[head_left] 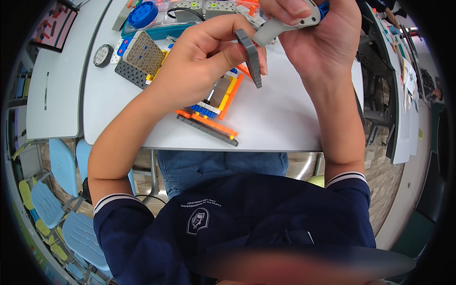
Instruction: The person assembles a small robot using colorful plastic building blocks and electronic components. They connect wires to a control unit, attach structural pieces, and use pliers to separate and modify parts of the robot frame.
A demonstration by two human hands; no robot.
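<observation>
My left hand [190, 69] pinches a dark grey studless building beam [251, 61] between thumb and fingers, above the table. Beside it, at the top, my right hand [327, 45] grips a light grey rounded plastic part [281, 29] with small dark screw holes and a blue bit at its far end. The part's narrow end comes close to the beam; whether they touch I cannot tell. Under my left hand lies a partly hidden building-brick model with orange and yellow beams [230, 97], a blue gear [203, 111] and a long dark grey beam [206, 130] at its front.
A beige perforated panel [144, 52] stands left of my left wrist, near a small grey wheel [103, 55]. Behind are a blue wheel [142, 14] and a teal-edged parts tray [164, 29]. Light blue chairs [64, 166] stand at the left, past the white table [275, 123].
</observation>
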